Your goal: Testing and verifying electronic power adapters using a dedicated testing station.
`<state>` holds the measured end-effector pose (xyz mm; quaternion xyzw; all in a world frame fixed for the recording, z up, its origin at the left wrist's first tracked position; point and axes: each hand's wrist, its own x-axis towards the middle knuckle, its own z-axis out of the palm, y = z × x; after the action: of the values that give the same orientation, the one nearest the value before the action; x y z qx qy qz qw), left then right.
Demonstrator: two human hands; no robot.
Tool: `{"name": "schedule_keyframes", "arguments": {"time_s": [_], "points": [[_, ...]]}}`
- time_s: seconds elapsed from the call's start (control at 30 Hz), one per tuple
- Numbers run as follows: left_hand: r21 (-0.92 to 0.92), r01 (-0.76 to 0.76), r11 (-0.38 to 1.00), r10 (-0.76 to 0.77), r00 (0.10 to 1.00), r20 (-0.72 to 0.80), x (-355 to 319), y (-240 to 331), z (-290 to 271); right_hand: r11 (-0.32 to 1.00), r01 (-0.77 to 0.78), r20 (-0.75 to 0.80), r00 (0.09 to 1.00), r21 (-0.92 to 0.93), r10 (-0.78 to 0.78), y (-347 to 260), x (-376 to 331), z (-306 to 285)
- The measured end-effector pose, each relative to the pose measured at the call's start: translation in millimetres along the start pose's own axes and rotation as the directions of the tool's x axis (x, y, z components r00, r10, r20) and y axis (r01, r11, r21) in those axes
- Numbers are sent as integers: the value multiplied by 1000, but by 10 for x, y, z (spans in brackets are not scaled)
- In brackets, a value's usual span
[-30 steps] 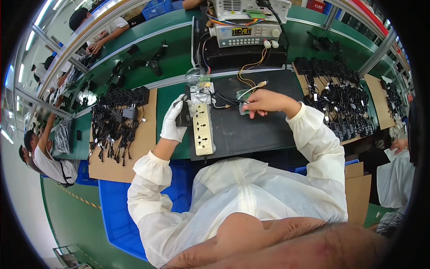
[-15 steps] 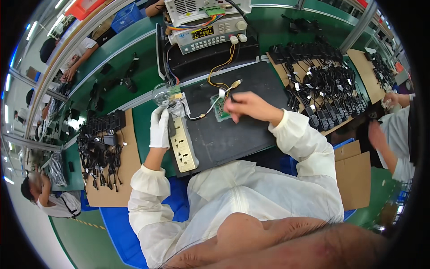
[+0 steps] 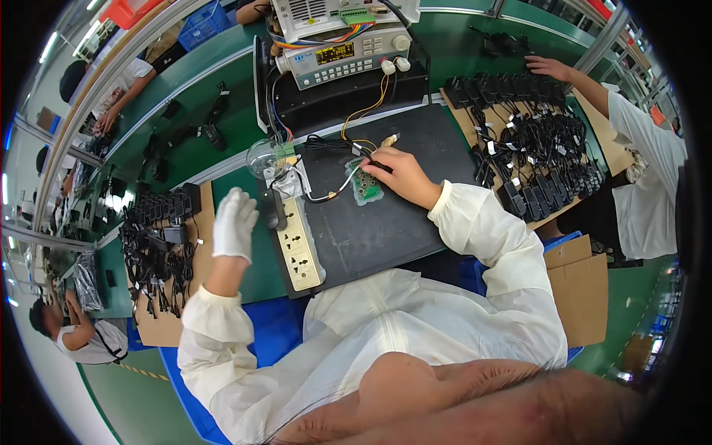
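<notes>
The right hand (image 3: 403, 175) keeps a narrow grip around a black cable end (image 3: 378, 164), near the green circuit board (image 3: 366, 187) on the black mat (image 3: 400, 230). The gloved left hand (image 3: 235, 224), its grip loose and empty, is left of the black adapter (image 3: 273, 210) on the power strip (image 3: 299, 248).

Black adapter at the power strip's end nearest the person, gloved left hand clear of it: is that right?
No: in the head view the black adapter is at the power strip's far end; the gloved left hand is indeed clear of it.
</notes>
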<state>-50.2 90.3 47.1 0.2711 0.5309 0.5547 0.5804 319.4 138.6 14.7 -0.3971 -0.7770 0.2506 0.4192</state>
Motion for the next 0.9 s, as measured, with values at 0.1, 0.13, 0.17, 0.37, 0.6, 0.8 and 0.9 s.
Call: {"name": "schedule_keyframes", "arguments": {"time_s": [0.1,0.13,0.17,0.37,0.6,0.8,0.9], "points": [[15,1,1000,0,997,-71,298,306,-102,1000,16,-31,999,18,-15,54,72,30],[15,8,1000,-6,997,-73,412,378,-89,1000,20,-53,998,22,-19,80,84,42],[100,-58,993,64,996,-62,530,451,-62,1000,15,-52,999,21,-14,93,87,50],[408,-195,892,248,966,-79,1622,519,-153,994,-106,-56,993,14,107,93,88,55],[972,-81,220,679,728,-93,2572,286,7,993,64,-44,997,-101,-69,155,11,95],[981,-131,142,564,825,28,2861,463,-243,992,-67,83,995,111,58,-60,105,44],[701,-177,691,357,927,-118,2695,666,-243,978,-67,55,997,198,57,9,88,0]]}}
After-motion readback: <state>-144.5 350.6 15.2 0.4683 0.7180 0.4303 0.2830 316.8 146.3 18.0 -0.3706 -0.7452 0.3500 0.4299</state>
